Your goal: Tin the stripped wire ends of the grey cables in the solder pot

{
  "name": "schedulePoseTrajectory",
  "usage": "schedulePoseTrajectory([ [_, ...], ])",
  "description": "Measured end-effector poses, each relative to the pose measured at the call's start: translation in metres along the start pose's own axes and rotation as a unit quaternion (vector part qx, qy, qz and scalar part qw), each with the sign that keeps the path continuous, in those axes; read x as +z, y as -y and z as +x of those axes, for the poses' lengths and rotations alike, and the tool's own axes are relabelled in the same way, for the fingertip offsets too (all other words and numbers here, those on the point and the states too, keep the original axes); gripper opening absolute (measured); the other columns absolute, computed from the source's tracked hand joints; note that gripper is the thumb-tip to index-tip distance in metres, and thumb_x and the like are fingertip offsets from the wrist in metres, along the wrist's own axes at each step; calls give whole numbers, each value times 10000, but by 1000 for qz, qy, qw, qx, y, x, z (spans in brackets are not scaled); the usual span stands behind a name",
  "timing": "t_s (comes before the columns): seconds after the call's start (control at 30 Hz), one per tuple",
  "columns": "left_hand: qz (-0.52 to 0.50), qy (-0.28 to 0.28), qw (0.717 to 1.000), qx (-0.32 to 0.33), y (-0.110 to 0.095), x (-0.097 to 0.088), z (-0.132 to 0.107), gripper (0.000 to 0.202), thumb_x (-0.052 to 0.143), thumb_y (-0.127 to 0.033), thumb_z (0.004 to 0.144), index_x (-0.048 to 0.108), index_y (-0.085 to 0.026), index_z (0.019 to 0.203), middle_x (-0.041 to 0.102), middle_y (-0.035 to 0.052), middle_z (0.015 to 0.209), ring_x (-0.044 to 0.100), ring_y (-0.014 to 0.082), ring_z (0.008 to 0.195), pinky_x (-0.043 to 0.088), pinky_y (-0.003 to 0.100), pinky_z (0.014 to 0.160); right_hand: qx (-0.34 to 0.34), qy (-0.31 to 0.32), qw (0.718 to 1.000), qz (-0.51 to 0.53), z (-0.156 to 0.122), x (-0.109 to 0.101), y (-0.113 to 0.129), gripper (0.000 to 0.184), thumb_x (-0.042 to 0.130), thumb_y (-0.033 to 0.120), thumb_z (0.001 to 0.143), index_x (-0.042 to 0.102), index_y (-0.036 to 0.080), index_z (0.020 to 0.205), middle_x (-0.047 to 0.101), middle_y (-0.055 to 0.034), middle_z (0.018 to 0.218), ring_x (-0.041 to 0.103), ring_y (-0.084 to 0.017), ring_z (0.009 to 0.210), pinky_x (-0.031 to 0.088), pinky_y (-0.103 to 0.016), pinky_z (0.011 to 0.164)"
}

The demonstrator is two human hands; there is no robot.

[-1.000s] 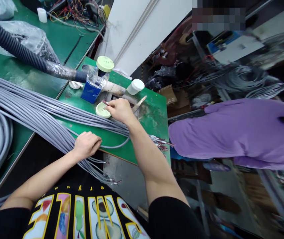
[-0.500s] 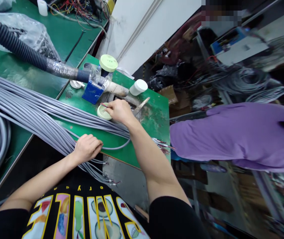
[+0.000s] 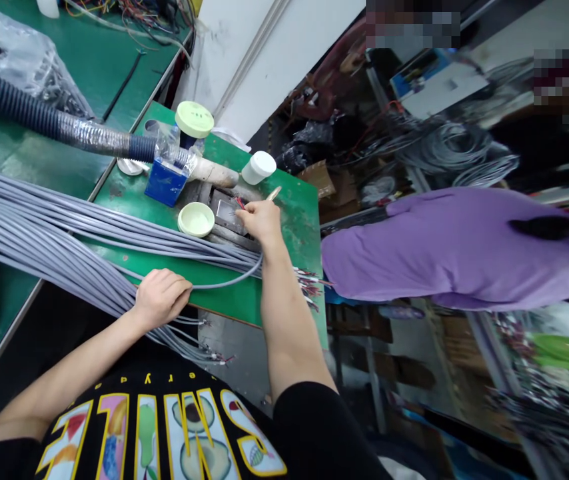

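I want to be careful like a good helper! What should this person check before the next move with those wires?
1. The left hand has a closed grip on one gray cable: ok.
2. The right hand pinches the red wire ends: ok.
3. The wire ends are at the metal tray, not the green dish: ok.
4. Whether the tray is hot: cannot tell.
5. The person in purple is apart from both hands: ok.
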State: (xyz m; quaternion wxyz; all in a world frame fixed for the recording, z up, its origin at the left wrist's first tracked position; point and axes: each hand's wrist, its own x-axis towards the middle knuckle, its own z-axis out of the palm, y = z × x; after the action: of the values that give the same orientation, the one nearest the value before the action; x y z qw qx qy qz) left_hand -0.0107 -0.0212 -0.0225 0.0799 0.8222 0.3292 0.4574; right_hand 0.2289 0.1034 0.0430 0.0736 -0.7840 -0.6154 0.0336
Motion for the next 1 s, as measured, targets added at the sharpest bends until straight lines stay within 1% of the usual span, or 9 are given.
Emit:
schedulePoseTrajectory([
  [0.13,7,13,1000,-6,0,1,-1,90,524,-188,876,604,-199,836,692,23,733,603,146,682,385,286,631,-1,9,1000,-23,3,6,-1,193,593,251,771,730,163,668,671,-59,649,593,-197,673,386,-285,645],
  [0.27,6,22,1000,-12,1,2,-2,103,515,-198,879,608,-204,835,694,26,737,607,147,686,390,290,635,3,13,1000,-25,4,11,-3,186,590,247,772,741,175,690,676,-61,655,606,-209,698,404,-288,654],
  [0.47,-4,12,1000,-5,1,1,-1,71,535,-179,867,598,-204,846,690,22,737,600,150,687,381,288,639,9,22,999,-31,3,11,0,191,590,248,781,739,168,694,689,-84,697,621,-224,730,409,-297,668],
  [0.57,-12,5,1000,-2,1,1,-1,57,548,-165,857,593,-200,857,687,22,735,597,151,685,370,288,636,14,28,999,-32,3,9,2,190,596,251,777,730,160,678,688,-79,695,623,-220,733,404,-293,669],
  [0.63,-16,7,1000,-3,1,1,-1,58,547,-165,859,592,-202,857,686,20,737,594,149,686,365,288,638,17,25,999,-21,3,7,2,190,599,249,763,710,162,636,675,-65,662,617,-213,712,402,-290,660],
  [0.73,-9,11,1000,-2,1,2,-2,59,543,-174,863,593,-204,855,687,17,740,588,146,686,367,287,639,22,10,999,40,-2,1,-1,222,600,245,740,638,171,534,616,-29,551,588,-183,616,397,-278,617],
  [0.8,1,13,1000,1,2,2,-2,56,544,-177,863,594,-201,855,688,19,740,589,147,687,370,286,637,23,0,993,119,-10,-6,-3,264,597,247,732,572,178,478,561,-5,478,545,-152,522,386,-265,559],
  [0.9,11,17,1000,1,2,2,-3,64,540,-180,865,597,-200,845,691,20,739,595,145,687,374,286,634,21,-11,965,263,-34,-20,-4,295,597,265,717,516,186,444,524,21,423,460,-111,396,336,-243,448],
  [1.0,15,16,1000,-1,3,2,-3,70,540,-182,867,600,-196,834,693,19,735,594,142,679,374,287,627,4,-31,931,364,-63,-34,-1,300,615,299,694,527,182,432,503,36,383,408,-88,340,296,-224,392],
])
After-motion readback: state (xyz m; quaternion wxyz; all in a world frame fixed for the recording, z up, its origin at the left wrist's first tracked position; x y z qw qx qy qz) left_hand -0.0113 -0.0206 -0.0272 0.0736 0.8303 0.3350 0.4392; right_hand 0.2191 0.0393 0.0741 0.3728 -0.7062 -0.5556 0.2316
